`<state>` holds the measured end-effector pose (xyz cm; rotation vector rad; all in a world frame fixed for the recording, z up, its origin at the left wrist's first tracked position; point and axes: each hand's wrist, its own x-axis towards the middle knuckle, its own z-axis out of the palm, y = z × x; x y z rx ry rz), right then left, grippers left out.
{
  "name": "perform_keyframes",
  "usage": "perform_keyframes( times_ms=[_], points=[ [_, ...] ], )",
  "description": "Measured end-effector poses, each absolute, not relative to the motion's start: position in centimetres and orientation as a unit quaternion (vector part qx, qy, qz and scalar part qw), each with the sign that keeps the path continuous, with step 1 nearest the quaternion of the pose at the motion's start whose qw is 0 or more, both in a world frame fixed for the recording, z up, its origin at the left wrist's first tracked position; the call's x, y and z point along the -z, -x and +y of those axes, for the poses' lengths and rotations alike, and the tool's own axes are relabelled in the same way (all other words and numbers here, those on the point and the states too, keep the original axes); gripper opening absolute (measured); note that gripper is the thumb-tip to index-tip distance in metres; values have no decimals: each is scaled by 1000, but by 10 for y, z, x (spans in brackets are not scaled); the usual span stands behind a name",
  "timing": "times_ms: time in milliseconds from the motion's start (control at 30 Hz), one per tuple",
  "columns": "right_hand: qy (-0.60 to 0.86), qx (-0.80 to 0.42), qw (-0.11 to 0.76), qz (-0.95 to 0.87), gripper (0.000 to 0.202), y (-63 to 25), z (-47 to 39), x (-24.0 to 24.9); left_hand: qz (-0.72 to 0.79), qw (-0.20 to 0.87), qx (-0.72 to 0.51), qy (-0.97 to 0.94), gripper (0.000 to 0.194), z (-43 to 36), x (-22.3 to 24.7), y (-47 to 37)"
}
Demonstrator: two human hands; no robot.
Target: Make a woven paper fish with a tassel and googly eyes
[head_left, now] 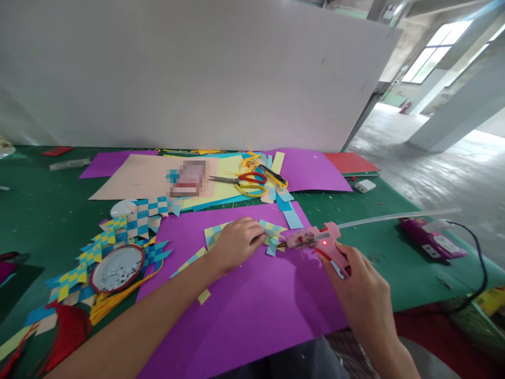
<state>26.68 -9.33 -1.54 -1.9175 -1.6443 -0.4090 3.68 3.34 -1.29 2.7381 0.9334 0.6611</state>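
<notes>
My left hand [239, 242] rests, fingers curled together, on a woven strip of yellow and blue paper [215, 235] lying on a purple sheet [244, 316]. Its fingertips press the strip near the right end; whether they pinch it is hidden. My right hand [361, 279] is wrapped round the handle of a pink glue gun [323, 239] with a small red light lit. The gun's nozzle points left and meets the strip's right end, close to my left fingertips. A clear glue stick [398, 216] sticks out of the gun's back.
Scissors [236, 180] lie on coloured paper behind my hands. Woven paper pieces [102, 234], a round white dish [118, 268] and a yellow tassel [114, 304] are at left. A purple power strip [434, 239] with a black cable sits at right. A white panel [189, 73] stands behind the table.
</notes>
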Motion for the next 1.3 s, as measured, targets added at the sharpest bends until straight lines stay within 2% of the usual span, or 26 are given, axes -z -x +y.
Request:
perform_keyframes(
  times_ms=[467,733,1000,1300],
  points=[
    [713,126,273,-634,43,-264,-98,18,315,85,-215,-921,22,35,12,-37],
    [791,69,242,-557,50,-300,-93,4,287,79,-199,-934,21,31,6,-35],
    [812,67,207,-542,33,-314,-67,-10,252,38,-163,-953,23,26,-1,-31],
    [813,31,207,-543,30,-308,-48,-10,216,28,-210,-953,19,25,8,-40]
  ],
)
